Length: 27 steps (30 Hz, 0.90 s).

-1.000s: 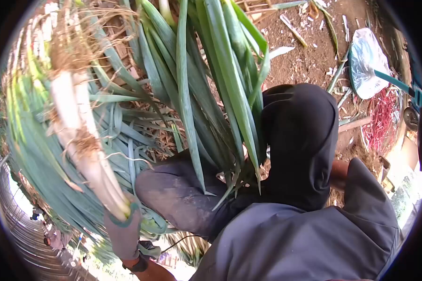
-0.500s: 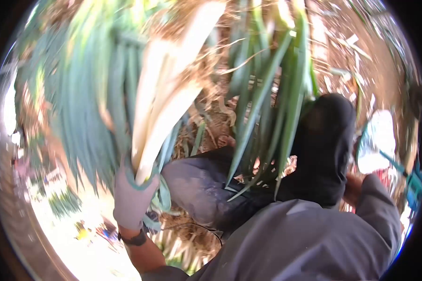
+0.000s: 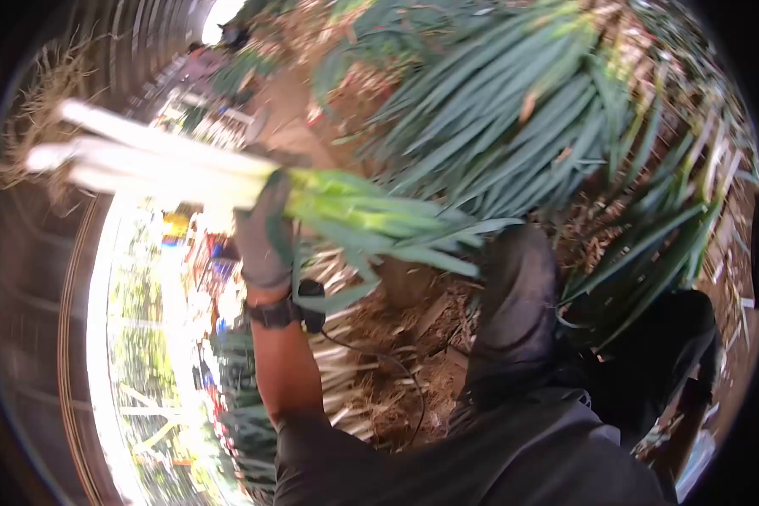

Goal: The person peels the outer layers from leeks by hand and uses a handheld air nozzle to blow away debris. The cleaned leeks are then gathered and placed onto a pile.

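Note:
My left hand point(image 3: 263, 234), in a grey glove with a black wristband below it, grips a bunch of leeks point(image 3: 185, 173). The bunch lies about level, white stalks and straw-coloured roots pointing left, green leaves trailing right. My right hand is hidden; only a dark sleeve point(image 3: 659, 363) shows at the lower right among hanging green leaves point(image 3: 649, 253). My knee in dark trousers point(image 3: 519, 312) sits between the two.
A large heap of leek leaves point(image 3: 514, 110) fills the upper right. Dry husks and brown soil point(image 3: 396, 337) cover the ground under my arm. Curved tunnel ribs point(image 3: 76, 320) run down the left, with bright daylight and crates beyond. A distant person stands at the top.
My left hand has swung the leek bunch from pointing up to lying level, roots to the left. My head has turned left, so the plastic sheet and red netting have left the view.

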{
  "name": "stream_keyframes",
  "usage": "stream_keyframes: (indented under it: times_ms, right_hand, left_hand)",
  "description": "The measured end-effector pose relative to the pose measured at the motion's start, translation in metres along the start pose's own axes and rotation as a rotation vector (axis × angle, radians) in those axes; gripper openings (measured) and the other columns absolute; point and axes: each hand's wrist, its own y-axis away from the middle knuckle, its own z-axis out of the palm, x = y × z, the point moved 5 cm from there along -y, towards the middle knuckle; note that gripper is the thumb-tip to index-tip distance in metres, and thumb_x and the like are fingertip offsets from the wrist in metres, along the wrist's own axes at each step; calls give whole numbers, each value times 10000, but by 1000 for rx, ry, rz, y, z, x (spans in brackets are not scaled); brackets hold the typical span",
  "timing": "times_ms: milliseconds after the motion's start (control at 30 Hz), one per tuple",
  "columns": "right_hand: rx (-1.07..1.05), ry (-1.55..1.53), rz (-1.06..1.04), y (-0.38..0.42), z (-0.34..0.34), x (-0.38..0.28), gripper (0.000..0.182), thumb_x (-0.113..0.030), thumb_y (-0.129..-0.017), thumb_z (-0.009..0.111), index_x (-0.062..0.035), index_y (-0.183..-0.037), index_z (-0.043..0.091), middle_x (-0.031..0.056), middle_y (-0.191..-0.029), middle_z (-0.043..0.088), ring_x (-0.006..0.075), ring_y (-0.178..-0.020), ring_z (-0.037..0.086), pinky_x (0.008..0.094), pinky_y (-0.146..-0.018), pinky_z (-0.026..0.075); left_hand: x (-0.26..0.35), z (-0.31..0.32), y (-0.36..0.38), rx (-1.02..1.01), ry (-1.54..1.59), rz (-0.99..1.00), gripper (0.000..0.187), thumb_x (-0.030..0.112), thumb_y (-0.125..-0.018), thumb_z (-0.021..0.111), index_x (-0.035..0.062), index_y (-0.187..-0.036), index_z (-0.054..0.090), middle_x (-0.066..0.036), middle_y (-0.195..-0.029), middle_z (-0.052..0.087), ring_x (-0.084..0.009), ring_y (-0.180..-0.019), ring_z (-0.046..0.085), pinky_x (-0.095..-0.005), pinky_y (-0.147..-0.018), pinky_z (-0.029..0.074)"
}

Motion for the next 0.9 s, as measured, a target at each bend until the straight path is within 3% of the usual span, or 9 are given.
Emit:
stream_keyframes:
  times_ms: [33, 133, 200, 333, 500, 533, 700, 833, 900]
  right_hand:
    - [-20, -20, -28, -13, 3, -6, 508, -263, -989, 597, -61, -1446, 507, 72, -1369, 594, 135, -1203, 583, 301, -979, 506]
    - [-73, -69, -97, -44, 6, -14, 509, -262, -995, 591, -58, -1453, 499, 72, -1379, 586, 133, -1210, 578, 299, -982, 505]
    - [-92, -94, -129, -58, 10, -21, 510, -261, -1000, 587, -55, -1458, 494, 73, -1386, 582, 131, -1214, 575, 298, -984, 504]
    - [-159, -146, -195, -94, 27, -35, 512, -259, -1009, 579, -51, -1467, 484, 73, -1399, 572, 128, -1223, 568, 296, -989, 502]
    - [-208, -196, -248, -134, 40, -41, 514, -256, -1020, 569, -46, -1478, 472, 73, -1416, 560, 124, -1234, 560, 293, -994, 499]
    - [-216, -205, -256, -137, 44, -46, 514, -256, -1022, 567, -45, -1480, 469, 73, -1420, 557, 123, -1236, 559, 292, -995, 499]
    - [-217, -234, -285, -168, 27, -39, 516, -254, -1033, 557, -39, -1491, 457, 74, -1437, 545, 119, -1247, 551, 289, -1000, 496]
    - [-508, -657, -170, -224, -36, 37, 525, -69, -1024, 522, -32, -1535, 408, 91, -1408, 570, 165, -1277, 555, 275, -1020, 491]
    - [-392, -310, -348, -202, -77, 44, 562, -24, -998, 536, -41, -1543, 400, 106, -1404, 574, 173, -1260, 569, 276, -1015, 492]
  left_hand:
    - [-6, -17, 16, -175, -508, 221, 366, 106, -958, 634, -25, -1281, 521, -131, -1131, 662, -229, -1083, 634, -349, -935, 517]
    - [-37, -15, 47, -70, 562, -609, 344, 74, -932, 671, -1, -1251, 564, -107, -1127, 686, -215, -1001, 653, -321, -880, 529]
    - [-24, -30, 57, 77, 776, -670, 306, 55, -921, 676, 14, -1214, 601, -90, -1091, 695, -196, -948, 660, -305, -844, 533]
    - [-15, -118, 102, 153, 325, -737, 277, -45, -905, 635, -9, -1180, 634, -81, -1085, 708, -151, -977, 657, -273, -850, 545]
    - [7, -212, 175, 64, -631, -657, 406, 185, -785, 799, 81, -1147, 647, -147, -1039, 685, -354, -938, 666, -432, -826, 534]
    - [3, -223, 197, 19, -865, -449, 419, 176, -780, 767, 99, -1172, 639, -138, -1036, 669, -384, -999, 633, -443, -886, 509]
    - [-42, -223, 353, -324, -1145, -443, 483, 159, -718, 780, 167, -1179, 639, -89, -1184, 626, -309, -1210, 567, -540, -1135, 348]
    - [-93, -171, 536, -752, -1072, -1135, 843, 322, -703, 859, 254, -1458, 491, -90, -1523, 451, -315, -1429, 418, -535, -1179, 321]
    - [-101, -132, 595, -935, -687, -1537, 879, 431, -750, 819, 277, -1525, 433, -84, -1592, 361, -327, -1510, 282, -584, -1187, 288]
